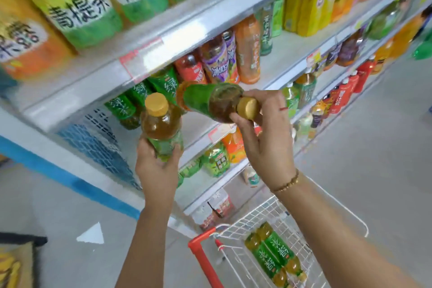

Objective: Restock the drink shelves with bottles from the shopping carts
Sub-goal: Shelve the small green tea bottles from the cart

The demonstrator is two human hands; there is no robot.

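My left hand (156,166) grips the base of an upright green tea bottle (161,124) with a yellow cap. My right hand (265,133) holds a second green tea bottle (210,100) by its neck and cap, tipped on its side with its base pointing into the middle shelf (275,72). Several green-labelled bottles (131,105) stand at that shelf's left end. Below right, the white wire shopping cart (268,213) with a red handle holds two more green tea bottles (273,252) lying flat.
The top shelf (163,37) carries large green and orange bottles. Purple, red and orange bottles (233,56) fill the middle shelf, and lower shelves hold mixed drinks. A blue-edged shelf end panel (98,147) stands at left. Grey floor (374,147) stretches to the right.
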